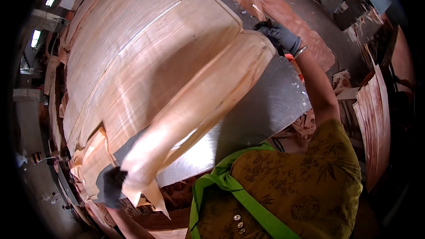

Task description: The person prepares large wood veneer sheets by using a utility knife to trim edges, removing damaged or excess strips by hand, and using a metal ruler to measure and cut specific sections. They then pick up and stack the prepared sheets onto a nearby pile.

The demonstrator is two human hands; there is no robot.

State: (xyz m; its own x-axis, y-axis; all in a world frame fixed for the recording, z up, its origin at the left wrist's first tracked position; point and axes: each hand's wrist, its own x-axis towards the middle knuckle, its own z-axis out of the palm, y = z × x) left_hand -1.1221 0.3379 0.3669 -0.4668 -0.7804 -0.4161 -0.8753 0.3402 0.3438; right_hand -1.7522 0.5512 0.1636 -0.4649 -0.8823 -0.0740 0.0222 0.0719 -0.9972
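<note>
A long strip of pale wood veneer (212,84), its near edge lifted and curled, runs slantwise between my hands. My left hand (113,186), in a dark glove, is closed on its lower left end, which is blurred by motion. At the far right end, my right hand (281,36), in a grey glove with darkened fingertips, is closed at the corner of the same sheet; its fingertips are partly hidden. Beneath and beyond lies a broad stack of veneer sheets (146,53), with a narrow slit in the top one. The stack rests on a shiny metal tabletop (252,106).
Torn veneer scraps (95,150) hang at the stack's left corner. Reddish veneer pieces (296,26) lie on the floor past my right hand. More veneer sheets (374,119) lean upright at the right. A grey metal machine or box (345,0) stands at the far right.
</note>
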